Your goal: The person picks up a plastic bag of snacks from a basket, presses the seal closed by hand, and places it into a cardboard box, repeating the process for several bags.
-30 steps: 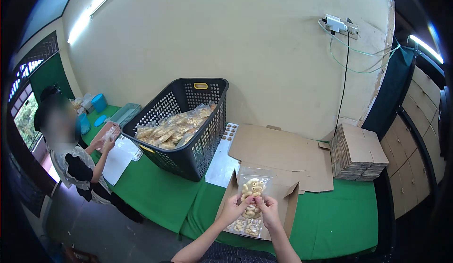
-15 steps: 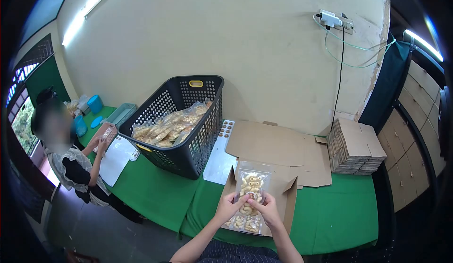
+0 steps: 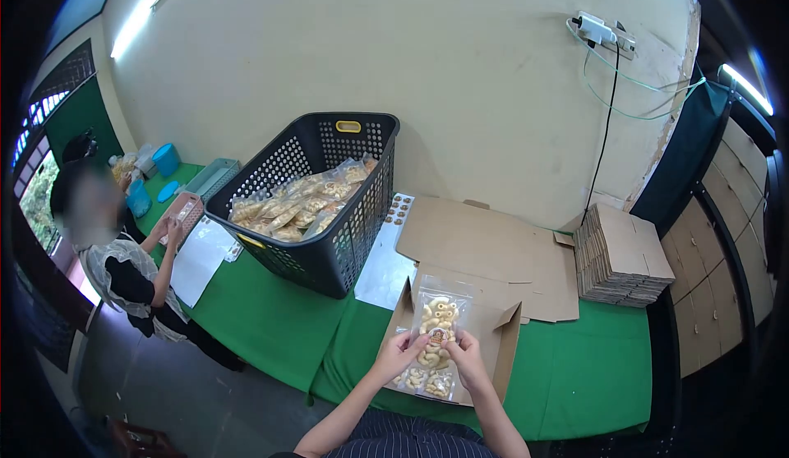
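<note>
While left hand [image 3: 396, 359] and right hand [image 3: 468, 361] closely pinch the filled bag [image 3: 440, 313] over the carton [image 3: 487, 336], thumb pressure might crease its label [image 3: 438, 335].

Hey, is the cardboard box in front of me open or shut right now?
Open: the cardboard box has no lid over it, so its inside and the small snack bags in it show.
</note>
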Demonstrator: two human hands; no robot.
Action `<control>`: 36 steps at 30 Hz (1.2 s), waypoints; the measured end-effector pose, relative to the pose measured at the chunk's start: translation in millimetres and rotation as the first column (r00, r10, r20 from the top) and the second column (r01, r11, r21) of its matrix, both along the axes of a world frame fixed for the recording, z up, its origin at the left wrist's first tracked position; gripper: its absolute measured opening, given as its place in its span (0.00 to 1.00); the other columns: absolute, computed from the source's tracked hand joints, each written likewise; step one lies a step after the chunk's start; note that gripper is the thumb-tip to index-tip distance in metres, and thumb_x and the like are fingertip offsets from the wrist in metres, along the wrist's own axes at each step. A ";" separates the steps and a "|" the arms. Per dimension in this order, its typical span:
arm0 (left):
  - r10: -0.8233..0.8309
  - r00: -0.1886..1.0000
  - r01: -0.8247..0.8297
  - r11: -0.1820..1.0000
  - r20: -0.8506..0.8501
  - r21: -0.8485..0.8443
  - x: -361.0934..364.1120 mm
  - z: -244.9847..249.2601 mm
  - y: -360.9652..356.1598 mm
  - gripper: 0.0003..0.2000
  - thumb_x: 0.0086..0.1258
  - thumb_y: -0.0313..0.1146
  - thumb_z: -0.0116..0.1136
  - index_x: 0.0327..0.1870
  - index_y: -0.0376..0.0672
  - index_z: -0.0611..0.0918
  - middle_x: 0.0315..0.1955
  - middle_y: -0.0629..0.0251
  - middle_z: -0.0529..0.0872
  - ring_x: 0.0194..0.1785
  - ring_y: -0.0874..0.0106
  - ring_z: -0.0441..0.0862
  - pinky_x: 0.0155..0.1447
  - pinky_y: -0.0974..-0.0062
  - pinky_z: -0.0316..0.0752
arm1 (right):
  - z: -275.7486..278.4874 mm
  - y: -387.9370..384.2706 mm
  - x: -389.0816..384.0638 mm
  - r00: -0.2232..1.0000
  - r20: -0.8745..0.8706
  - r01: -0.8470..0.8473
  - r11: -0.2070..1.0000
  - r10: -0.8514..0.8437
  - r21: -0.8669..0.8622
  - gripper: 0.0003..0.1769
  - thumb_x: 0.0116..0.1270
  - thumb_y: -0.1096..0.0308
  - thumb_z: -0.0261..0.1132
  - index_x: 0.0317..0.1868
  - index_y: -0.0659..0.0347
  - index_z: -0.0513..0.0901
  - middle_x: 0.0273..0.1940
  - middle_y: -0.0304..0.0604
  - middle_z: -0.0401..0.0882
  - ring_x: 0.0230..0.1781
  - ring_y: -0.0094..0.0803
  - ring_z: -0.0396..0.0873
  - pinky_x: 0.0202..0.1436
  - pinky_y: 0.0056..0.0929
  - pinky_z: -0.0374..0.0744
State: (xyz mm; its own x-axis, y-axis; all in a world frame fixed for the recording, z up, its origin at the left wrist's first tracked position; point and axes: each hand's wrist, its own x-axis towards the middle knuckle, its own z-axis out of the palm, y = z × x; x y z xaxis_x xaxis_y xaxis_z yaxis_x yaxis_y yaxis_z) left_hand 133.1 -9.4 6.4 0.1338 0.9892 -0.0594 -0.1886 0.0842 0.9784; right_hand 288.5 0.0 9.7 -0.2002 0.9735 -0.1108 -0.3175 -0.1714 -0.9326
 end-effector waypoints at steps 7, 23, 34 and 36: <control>-0.067 0.998 0.067 0.997 -0.001 -0.038 6.3 1.7 6.4 0.17 0.63 0.33 0.57 0.51 0.34 0.73 0.41 0.66 0.79 0.42 0.81 0.76 0.45 0.83 0.72 | 1.1 6.1 -8.8 0.990 0.077 0.109 0.987 -0.119 0.121 0.15 0.61 0.69 0.61 0.45 0.69 0.75 0.36 0.40 0.79 0.34 0.20 0.75 0.38 0.18 0.74; 0.063 0.960 -0.075 0.997 -0.272 -0.033 9.1 31.2 14.9 0.14 0.62 0.34 0.58 0.42 0.33 0.77 0.29 0.68 0.81 0.31 0.83 0.76 0.32 0.83 0.72 | -8.5 9.0 -9.9 0.997 0.019 0.076 0.994 -0.077 0.074 0.15 0.62 0.70 0.60 0.48 0.68 0.72 0.42 0.40 0.77 0.40 0.21 0.75 0.44 0.20 0.74; 0.158 0.932 -0.122 0.985 -0.326 0.126 12.4 12.6 25.0 0.16 0.64 0.40 0.55 0.28 0.32 0.78 0.12 0.74 0.70 0.19 0.86 0.63 0.20 0.81 0.57 | -12.6 6.6 -6.8 0.991 0.095 0.088 0.993 -0.096 0.080 0.18 0.62 0.70 0.60 0.50 0.70 0.71 0.41 0.38 0.76 0.37 0.18 0.72 0.42 0.18 0.72; 0.147 0.942 -0.115 0.986 -0.301 0.120 11.1 0.1 28.8 0.16 0.64 0.41 0.55 0.28 0.33 0.78 0.12 0.73 0.70 0.19 0.86 0.63 0.20 0.81 0.57 | -21.3 7.3 -5.0 0.995 0.018 0.101 0.994 -0.102 0.045 0.17 0.62 0.70 0.60 0.49 0.70 0.72 0.40 0.38 0.77 0.37 0.17 0.72 0.41 0.18 0.72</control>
